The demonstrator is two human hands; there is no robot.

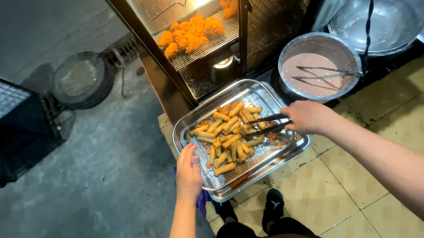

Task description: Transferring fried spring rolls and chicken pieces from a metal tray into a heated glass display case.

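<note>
My left hand grips the steel tray edge at 7 o'clock; right hand at 3 o'clock clamps black tongs, pointing w/ long axis toward 9 into the fried sticks, right nearer.

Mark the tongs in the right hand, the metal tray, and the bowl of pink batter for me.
tongs (271, 124): head view, on the dark arms over the fried sticks.
metal tray (199, 116): head view, on its bare far-left rim.
bowl of pink batter (350, 52): head view, on its right rim.
</note>
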